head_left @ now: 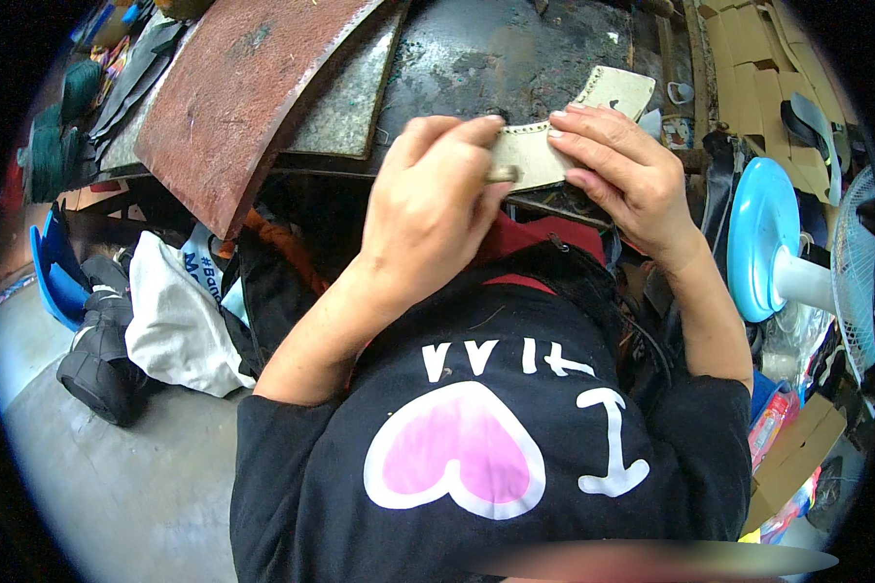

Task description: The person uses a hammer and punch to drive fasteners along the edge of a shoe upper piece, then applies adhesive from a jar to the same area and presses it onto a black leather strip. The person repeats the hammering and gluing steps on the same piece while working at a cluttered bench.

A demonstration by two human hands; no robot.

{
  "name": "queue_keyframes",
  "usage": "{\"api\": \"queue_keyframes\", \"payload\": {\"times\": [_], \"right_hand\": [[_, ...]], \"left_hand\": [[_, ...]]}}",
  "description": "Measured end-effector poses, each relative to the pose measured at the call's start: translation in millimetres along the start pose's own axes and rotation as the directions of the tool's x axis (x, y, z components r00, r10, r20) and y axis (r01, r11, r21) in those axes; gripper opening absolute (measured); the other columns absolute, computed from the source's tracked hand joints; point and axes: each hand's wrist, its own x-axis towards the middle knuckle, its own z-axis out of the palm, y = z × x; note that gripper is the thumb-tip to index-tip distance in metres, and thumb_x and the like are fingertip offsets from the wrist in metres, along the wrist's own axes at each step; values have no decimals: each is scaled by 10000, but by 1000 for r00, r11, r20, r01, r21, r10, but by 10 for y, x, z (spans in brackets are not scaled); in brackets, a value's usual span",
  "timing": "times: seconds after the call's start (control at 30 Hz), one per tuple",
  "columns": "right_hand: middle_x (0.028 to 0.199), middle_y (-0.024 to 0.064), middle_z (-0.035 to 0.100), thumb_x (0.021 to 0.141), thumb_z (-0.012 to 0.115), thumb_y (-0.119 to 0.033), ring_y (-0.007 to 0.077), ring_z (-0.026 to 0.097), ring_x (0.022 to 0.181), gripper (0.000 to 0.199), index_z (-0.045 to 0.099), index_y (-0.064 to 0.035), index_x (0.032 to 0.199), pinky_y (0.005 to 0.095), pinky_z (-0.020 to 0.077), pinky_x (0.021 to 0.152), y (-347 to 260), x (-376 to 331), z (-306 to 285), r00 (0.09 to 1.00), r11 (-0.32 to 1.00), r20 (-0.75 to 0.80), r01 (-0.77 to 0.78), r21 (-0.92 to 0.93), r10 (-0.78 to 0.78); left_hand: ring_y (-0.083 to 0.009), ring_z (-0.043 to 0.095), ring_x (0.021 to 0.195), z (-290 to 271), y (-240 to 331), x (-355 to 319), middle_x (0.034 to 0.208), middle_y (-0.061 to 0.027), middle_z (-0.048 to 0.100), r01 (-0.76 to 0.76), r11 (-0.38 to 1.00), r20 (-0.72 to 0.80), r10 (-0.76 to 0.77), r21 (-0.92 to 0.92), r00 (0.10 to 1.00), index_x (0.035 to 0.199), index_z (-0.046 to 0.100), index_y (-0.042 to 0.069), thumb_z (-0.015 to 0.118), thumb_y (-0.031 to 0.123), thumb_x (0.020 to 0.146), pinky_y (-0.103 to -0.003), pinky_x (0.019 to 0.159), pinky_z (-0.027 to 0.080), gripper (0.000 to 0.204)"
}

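A cream, curved flat piece [533,160], perhaps leather, is held over the front edge of the dark worktable, with a row of small dark holes or studs along its far edge. My right hand [637,175] pinches the piece near its middle, fingers on top and thumb at the near side. My left hand [423,199] is closed at the piece's left end, fingers curled. Out of its grip pokes a small rod [504,174] with a rounded, brass-coloured end; the rest is hidden in the hand. Fingertips of both hands rest close to the studded edge.
The dark, stained worktable [476,58] stretches ahead. At left, a curved reddish-brown sheet [253,87] overhangs the table's edge above a grey slab [345,121]. A blue-and-white fan [763,238] stands close to my right arm. Left on the floor lie a white cloth bag [175,321] and a black bag [102,355].
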Motion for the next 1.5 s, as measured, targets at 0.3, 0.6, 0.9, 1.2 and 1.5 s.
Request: {"api": "queue_keyframes", "payload": {"times": [0.3,0.6,0.9,1.2,1.5], "right_hand": [[1174,130,691,719,785,-122,301,655,1117,407,712,-49,1112,391,525,963,5,101,-142,992,1000,127,-22,17,20],[1148,153,696,781,717,-59,315,663,1099,301,717,-22,1079,402,523,965,-85,105,-106,995,999,95,-35,-23,37],[1059,133,715,820,721,-120,294,687,1027,244,722,-53,1054,395,543,930,-60,104,-71,999,996,23,49,-76,-47],[1129,96,695,778,737,-147,268,671,1069,313,721,-102,1087,407,546,920,-87,55,4,998,981,2,54,-184,-55],[1089,87,695,699,748,-122,275,682,1000,433,736,-165,1130,368,553,901,-129,121,7,994,961,25,107,-255,-104]], "left_hand": [[-257,588,911,-192,16,-361,1068,-87,686,-168,931,27,168,325,985,781,500,98,691,136,722,-397,757,490,204],[-229,606,787,-221,-109,-342,996,-85,706,-194,942,-33,211,273,977,745,490,86,690,124,646,-355,657,486,226],[-237,599,798,-197,-116,-359,971,-78,691,-204,926,-77,240,317,968,737,477,91,669,144,626,-356,667,501,228],[-228,598,799,-269,-154,-344,946,-77,697,-243,911,-20,265,333,964,721,467,96,629,204,605,-353,666,514,227],[-273,623,799,-350,-162,-414,909,-100,716,-155,925,-77,192,348,978,790,436,85,803,-12,677,-339,673,510,396]]}}
